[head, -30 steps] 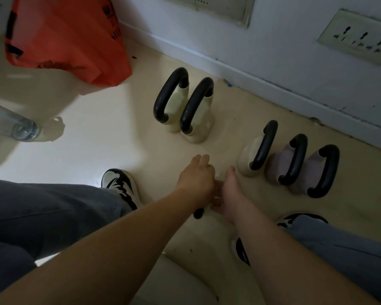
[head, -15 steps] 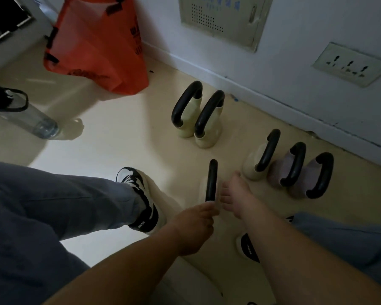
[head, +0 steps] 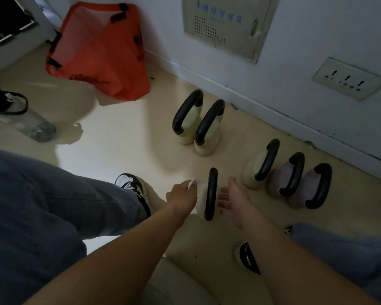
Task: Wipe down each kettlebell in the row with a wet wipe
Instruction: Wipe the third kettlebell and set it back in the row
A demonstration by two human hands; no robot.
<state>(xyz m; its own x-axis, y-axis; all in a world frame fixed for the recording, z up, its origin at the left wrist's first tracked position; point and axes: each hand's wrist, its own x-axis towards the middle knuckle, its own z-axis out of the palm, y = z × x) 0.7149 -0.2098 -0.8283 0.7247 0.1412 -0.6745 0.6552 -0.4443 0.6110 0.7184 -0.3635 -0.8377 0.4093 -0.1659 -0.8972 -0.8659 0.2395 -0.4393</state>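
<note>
Cream-bodied and fitted with a black handle, the nearest kettlebell (head: 209,194) is standing on the floor (head: 123,137) between the two hands, in front of the row. The left hand (head: 182,198) is lying against the left side of this kettlebell, its fingers curling around a white wet wipe (head: 191,183), a corner of which is sticking up above the knuckles. The right hand (head: 233,200) is hovering just beside the right side of the same kettlebell with its fingers spread and relaxed, gripping nothing; contact with the body cannot be confirmed.

Two more cream kettlebells (head: 198,124) are standing side by side, touching, farther away near the wall (head: 317,51). To the right, a third cream kettlebell (head: 260,170) is standing beside two mauve kettlebells (head: 299,183), all three close together.

At far left, an orange bag (head: 101,51) is leaning against the wall, and a clear water bottle (head: 20,115) is lying on the floor at the left edge. A wall socket (head: 349,79) is showing at upper right.
</note>
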